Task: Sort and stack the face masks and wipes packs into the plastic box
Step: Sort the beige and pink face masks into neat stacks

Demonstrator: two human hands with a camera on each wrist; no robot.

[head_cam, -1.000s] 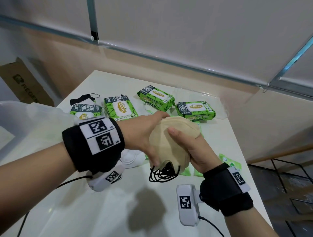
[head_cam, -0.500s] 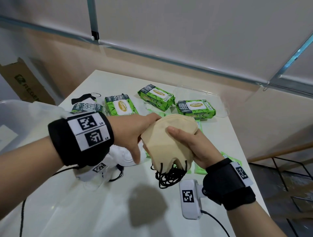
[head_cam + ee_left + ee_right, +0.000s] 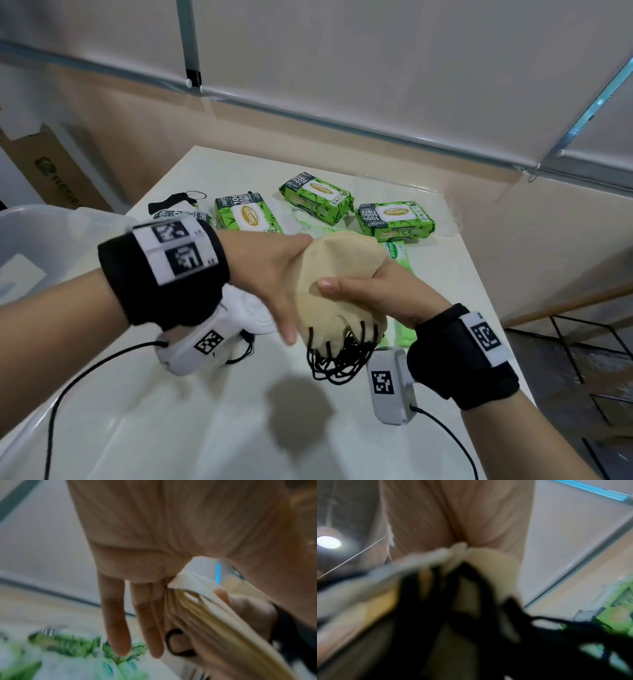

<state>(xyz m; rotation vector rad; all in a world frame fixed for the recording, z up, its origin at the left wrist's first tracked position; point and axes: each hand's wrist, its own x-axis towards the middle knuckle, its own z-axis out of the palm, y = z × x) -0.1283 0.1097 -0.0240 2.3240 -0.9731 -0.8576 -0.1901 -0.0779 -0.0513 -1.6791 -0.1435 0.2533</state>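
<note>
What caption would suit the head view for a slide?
Left hand and right hand hold beige face masks above a table with wipes packs.

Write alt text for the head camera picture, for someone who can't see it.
The left hand and right hand grip a stack of beige face masks, black ear loops dangling, above a white table. Green wipes packs lie behind them, and a clear plastic box sits at the left edge.
</note>
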